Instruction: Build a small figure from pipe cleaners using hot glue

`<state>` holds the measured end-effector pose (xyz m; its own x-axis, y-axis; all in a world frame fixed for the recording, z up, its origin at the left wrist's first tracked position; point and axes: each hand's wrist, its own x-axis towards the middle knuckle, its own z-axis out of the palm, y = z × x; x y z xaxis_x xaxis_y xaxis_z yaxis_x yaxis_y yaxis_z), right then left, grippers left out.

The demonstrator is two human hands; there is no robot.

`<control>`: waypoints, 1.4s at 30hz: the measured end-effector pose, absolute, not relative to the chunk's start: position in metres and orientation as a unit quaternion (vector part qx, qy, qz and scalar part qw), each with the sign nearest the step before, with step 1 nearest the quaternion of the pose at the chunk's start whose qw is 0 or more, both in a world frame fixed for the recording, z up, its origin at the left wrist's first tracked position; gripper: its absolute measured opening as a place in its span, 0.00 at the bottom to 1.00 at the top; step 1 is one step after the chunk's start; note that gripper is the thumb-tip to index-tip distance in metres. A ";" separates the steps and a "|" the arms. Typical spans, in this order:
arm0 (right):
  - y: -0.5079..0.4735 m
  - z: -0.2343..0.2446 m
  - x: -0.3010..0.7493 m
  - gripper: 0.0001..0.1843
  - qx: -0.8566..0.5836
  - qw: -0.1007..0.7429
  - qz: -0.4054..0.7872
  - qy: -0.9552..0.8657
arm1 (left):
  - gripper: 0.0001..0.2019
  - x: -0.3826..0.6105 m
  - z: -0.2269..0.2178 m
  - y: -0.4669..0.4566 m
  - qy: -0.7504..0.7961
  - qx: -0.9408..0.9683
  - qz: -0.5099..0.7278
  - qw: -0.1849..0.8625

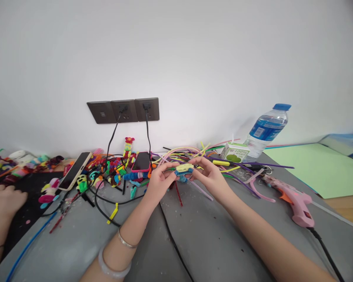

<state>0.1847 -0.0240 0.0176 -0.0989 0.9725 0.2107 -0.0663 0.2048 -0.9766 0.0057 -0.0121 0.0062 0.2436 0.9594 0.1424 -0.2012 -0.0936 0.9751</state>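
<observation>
Holding a small yellow-and-blue fuzzy piece (184, 168) up over the tabletop (200, 239). Apparently at a shaping or fitting step; next, probably calling for steady, even finger pressure. Pinching one end in the left hand (159, 181), the other in the right hand (210, 174). Posed with forearms extended forward, converging.

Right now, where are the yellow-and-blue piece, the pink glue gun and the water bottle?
Yellow-and-blue piece (184, 168): head view, on its yellow upper part.
Pink glue gun (300, 199): head view, on the body above its handle.
Water bottle (265, 129): head view, on its blue label.
</observation>
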 end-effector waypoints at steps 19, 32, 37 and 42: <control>-0.023 0.013 0.186 0.19 -0.436 0.531 0.452 -0.569 | 0.13 0.005 0.007 -0.012 0.338 0.548 0.506 0.574; -0.025 0.014 0.186 0.16 -0.457 0.529 0.384 -0.603 | 0.12 0.006 0.006 -0.012 0.339 0.546 0.508 0.574; -0.024 0.014 0.186 0.15 -0.460 0.527 0.377 -0.607 | 0.13 0.005 0.007 -0.012 0.338 0.543 0.507 0.578; -0.025 0.015 0.185 0.15 -0.470 0.521 0.375 -0.606 | 0.14 0.006 0.008 -0.012 0.333 0.540 0.507 0.584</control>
